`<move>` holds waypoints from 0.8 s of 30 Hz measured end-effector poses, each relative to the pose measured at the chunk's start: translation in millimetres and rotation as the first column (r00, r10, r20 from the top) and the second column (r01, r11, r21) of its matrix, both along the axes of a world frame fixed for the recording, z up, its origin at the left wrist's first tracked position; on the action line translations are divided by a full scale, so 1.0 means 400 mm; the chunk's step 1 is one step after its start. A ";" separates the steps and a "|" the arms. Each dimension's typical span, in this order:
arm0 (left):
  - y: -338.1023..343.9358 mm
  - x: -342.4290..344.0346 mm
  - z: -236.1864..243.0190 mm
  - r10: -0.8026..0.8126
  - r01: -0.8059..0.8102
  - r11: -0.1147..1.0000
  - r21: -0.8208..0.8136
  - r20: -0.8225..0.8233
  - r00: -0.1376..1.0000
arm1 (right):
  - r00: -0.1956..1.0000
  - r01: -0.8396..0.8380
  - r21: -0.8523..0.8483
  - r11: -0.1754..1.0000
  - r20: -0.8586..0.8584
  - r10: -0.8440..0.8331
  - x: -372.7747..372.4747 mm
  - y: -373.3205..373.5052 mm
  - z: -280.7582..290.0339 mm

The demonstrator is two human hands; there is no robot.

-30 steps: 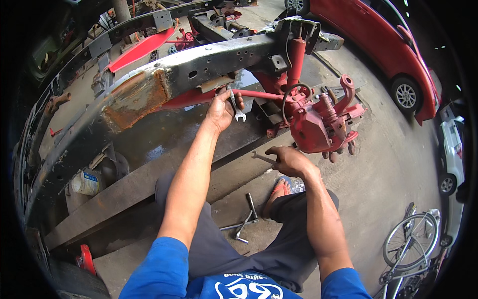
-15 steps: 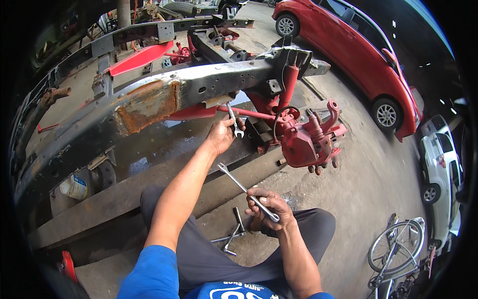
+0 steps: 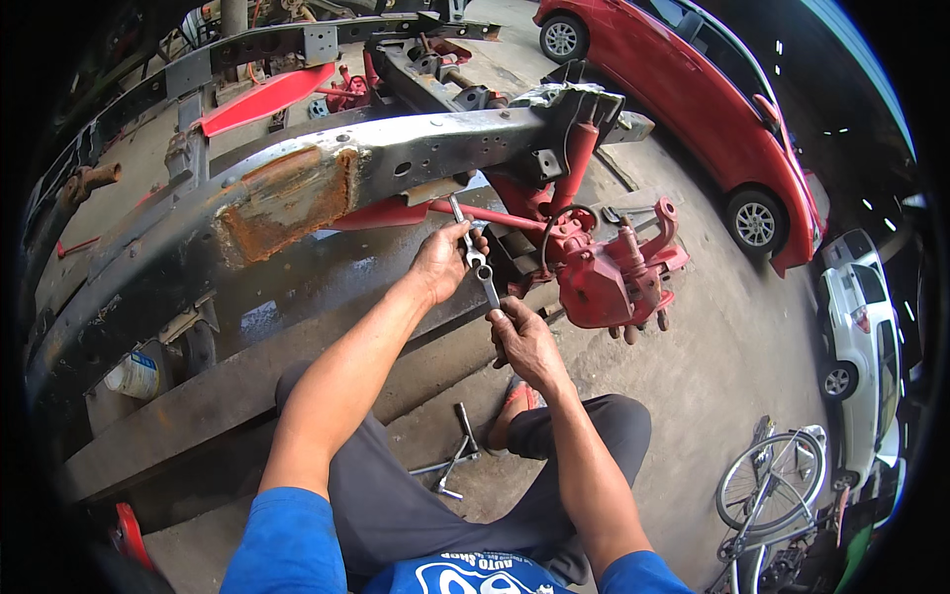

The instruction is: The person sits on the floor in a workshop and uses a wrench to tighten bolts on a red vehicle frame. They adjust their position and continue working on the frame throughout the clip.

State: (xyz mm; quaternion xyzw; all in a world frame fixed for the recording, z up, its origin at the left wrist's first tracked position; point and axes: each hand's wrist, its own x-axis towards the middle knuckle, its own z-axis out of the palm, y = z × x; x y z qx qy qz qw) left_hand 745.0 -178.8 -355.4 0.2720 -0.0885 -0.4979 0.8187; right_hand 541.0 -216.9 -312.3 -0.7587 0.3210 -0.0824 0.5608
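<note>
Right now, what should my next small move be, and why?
Perhaps seat the ring of the lower silver metal wrench over the open end of the upper silver metal wrench: they overlap here, seating unclear, with the right hand gripping the lower wrench and the left hand the upper.

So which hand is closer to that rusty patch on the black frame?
Left. The left hand is right of the rusty patch and a bit lower in the picture; the right hand is farther right and lower still.
</note>
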 end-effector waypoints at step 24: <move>-0.016 -0.008 -0.015 0.027 -0.026 1.000 0.005 -0.088 0.996 | 0.992 -0.123 -0.748 0.652 -0.116 0.054 0.063 -0.042 -0.005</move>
